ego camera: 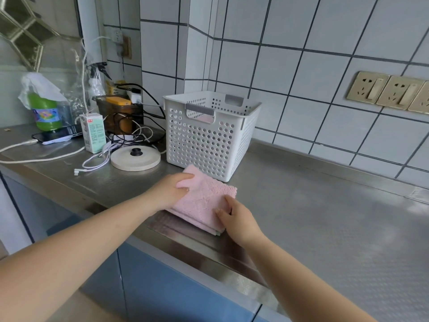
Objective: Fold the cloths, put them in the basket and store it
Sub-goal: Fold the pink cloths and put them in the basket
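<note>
Both hands (173, 189) (234, 217) gripping opposite edges of folded pink cloth (204, 201), beside basket (209, 135).

We can read no text anywhere. The small carton (93, 133) on the counter carries a red logo patch near its top and rows of fine print down its side, all too small and blurred for us to make out. The green bottle (45, 112) has a colourful label, but we cannot pick out any letters on it.
</note>
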A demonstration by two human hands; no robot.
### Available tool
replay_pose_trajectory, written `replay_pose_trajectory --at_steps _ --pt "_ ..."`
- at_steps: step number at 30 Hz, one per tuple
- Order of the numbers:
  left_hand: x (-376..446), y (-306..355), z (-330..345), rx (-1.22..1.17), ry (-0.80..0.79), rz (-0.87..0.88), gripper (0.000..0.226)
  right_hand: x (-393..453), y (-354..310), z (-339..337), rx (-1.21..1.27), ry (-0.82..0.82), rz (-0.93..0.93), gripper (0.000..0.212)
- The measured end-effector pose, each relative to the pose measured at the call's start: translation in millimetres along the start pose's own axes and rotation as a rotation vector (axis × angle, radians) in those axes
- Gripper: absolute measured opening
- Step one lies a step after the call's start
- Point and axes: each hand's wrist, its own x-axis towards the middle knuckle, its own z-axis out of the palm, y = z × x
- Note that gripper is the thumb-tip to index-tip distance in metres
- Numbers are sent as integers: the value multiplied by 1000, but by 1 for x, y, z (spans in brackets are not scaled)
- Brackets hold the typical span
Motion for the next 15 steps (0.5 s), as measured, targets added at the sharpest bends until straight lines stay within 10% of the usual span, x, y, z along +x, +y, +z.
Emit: replay_pose_trajectory --at_steps 9,15 --pt "18 66 63 -576 44 39 48 16 55 -63 880 290 228 32" --pt "68 106 126 -632 -14 43 47 48 110 -135 1163 177 348 25"
